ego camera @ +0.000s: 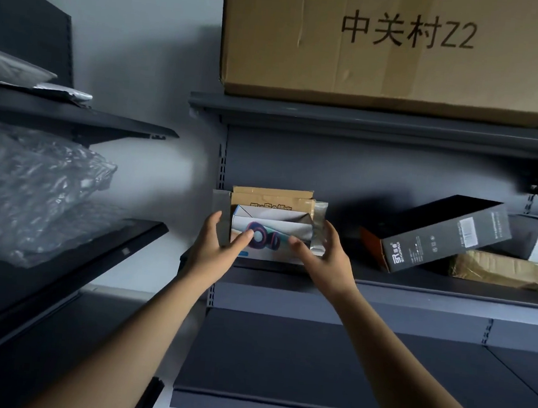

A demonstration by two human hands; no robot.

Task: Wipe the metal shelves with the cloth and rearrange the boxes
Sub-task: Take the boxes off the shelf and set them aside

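Boxes (271, 233) are sitting as 1 loose bunch between left hand (215, 248) and right hand (324, 257), fingers (243, 237) spread and clasping its sides, risking 1 slipping off the shelf's (416, 291) near edge.

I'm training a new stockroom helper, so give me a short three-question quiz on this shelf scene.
1. True or false: the left hand holds a cloth.
2. Where does the big cardboard box sit? A. on the top shelf B. on the floor C. on a cart
3. Fill in: the left hand and the right hand grip the ____ between them.
Key: 1 false; 2 A; 3 white box.
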